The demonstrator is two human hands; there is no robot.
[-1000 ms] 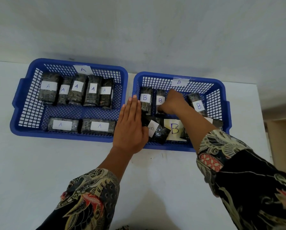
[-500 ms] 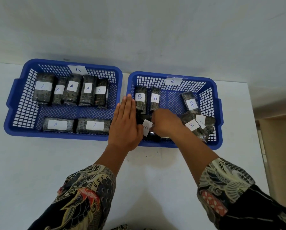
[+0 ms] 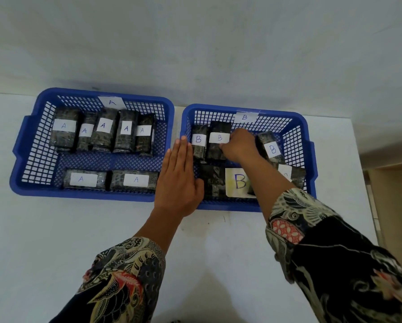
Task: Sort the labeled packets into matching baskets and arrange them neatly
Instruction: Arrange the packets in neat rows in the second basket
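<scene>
The white surface carries 2 blue baskets side by side, both beyond the hands. The A basket lies to the left of the left hand and holds 7 A packets: 5 in a rear row and 2 laid flat in front, all in order. The B basket sits under and around both hands and is less orderly. The left hand is spread flat, fingers together and extended, with its palm over the near left corner of the B basket, apparently steadying it; it grips nothing. The right hand is curled inside the B basket, its fingers closed on the right edge of the second upright B packet, which stands just beside a first B packet near the left fingertips. A third B packet leans to the right of the right hand, apart from the row. Below the right wrist lie a large B card, a dark packet with no label showing, and a partly hidden packet to the right of the forearm. Judged step: sorting appears complete; arrangement of the B row is in hand. The next move calls for seating the held packet upright against the first, then bringing the 3 loose packets into line.
</scene>
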